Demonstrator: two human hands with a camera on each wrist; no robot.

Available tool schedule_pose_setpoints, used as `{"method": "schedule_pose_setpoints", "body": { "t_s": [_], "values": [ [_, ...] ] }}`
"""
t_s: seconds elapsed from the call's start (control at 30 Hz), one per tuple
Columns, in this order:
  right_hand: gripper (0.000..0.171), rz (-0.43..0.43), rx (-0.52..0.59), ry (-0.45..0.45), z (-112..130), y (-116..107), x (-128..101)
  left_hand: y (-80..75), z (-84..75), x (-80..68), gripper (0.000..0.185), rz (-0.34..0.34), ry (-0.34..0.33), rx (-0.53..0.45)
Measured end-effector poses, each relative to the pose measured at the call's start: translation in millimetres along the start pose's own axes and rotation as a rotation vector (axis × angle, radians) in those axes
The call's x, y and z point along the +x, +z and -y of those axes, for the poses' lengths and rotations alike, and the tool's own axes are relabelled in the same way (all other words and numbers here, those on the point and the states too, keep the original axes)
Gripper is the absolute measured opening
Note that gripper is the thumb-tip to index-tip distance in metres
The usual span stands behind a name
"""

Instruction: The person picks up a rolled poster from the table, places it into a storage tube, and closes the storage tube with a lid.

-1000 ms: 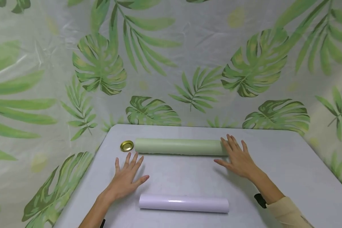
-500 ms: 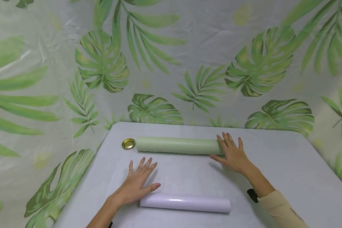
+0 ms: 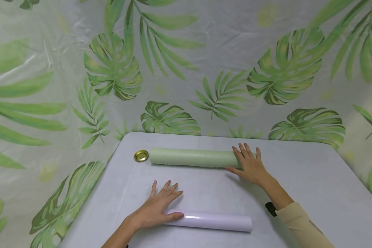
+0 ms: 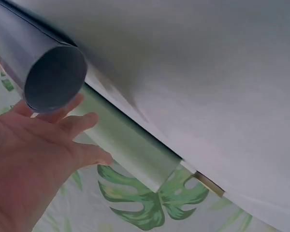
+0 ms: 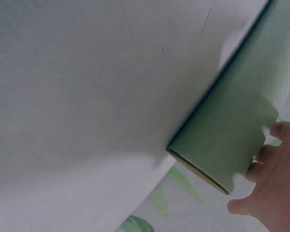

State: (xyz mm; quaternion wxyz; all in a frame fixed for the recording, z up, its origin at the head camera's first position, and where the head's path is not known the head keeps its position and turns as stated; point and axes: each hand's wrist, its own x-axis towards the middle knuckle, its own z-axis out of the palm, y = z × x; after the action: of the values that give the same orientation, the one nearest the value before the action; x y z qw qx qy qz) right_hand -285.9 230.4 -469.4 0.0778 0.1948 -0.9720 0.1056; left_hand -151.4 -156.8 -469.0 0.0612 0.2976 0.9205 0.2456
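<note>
A pale green roll lies crosswise at the far side of the grey table. My right hand rests flat on its right end with straight fingers; the right wrist view shows that end of the green roll beside the fingers. A white glossy roll lies near the front edge. My left hand lies open over its left end, thumb touching it. In the left wrist view the white roll's hollow end sits by my fingers, with the green roll beyond.
A small gold lid sits just left of the green roll's end, seen edge-on as the lid in the left wrist view. A leaf-print sheet covers the wall behind and both sides of the table.
My left hand has moved right and toward me, from the bare table near the green roll onto the white roll's left end. The right hand has stayed on the green roll.
</note>
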Motion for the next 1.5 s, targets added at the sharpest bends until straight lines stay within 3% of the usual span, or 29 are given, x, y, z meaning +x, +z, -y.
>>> {"method": "schedule_pose_setpoints", "body": {
  "t_s": [0.17, 0.6, 0.93, 1.5],
  "values": [
    [0.090, 0.001, 0.004, -0.006, 0.9, 2.2, 3.2, 2.1, -7.9, 0.1, 0.068, 0.051, 0.034, 0.040],
    [0.082, -0.039, -0.019, -0.020, 1.4, 6.9, 12.4, 4.4, -15.7, 0.0, 0.045, 0.097, 0.060, 0.096],
    [0.077, -0.089, -0.026, -0.021, -2.7, 15.7, 17.5, 5.4, -19.7, -2.4, 0.043, 0.082, 0.070, 0.112],
    [0.081, -0.018, -0.002, 0.000, -5.8, 12.1, 27.3, 5.8, -17.0, -2.0, 0.045, 0.108, 0.046, 0.095]
  ]
}}
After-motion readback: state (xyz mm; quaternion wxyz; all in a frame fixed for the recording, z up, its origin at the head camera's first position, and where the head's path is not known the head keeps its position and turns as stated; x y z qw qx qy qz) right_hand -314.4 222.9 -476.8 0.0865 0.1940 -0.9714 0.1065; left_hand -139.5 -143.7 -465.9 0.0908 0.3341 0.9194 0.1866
